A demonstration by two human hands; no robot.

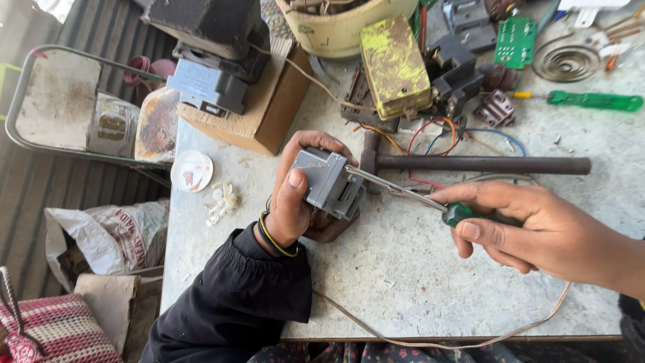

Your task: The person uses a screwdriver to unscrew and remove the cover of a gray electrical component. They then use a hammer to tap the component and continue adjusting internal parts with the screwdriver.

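Near the table's centre, a small grey plastic housing (329,181) is clamped in the left hand (299,191), thumb across its near face and fingers curled behind it, with its underside apparently resting on a brown block on the table (403,269). Its open, darker end faces three o'clock. From that side a green-handled screwdriver (410,196) comes in, the steel shaft running from about four o'clock up to ten o'clock, tip seated at the housing's upper right edge. The right hand (531,232) is closed round the green handle, fingers wrapped and thumb along the top. So the housing lies to the nine o'clock side of the right hand, the tool's long axis almost level with a slight upward tilt toward the housing, and the left hand is the one touching it.

Just beyond, at twelve o'clock, a hammer (470,163) lies crosswise, head by the left fingers. Further up sit a yellow-painted box (395,66) with red and blue wires, and a second green screwdriver (591,101) at one o'clock. A thin cable (430,344) loops along the near edge.
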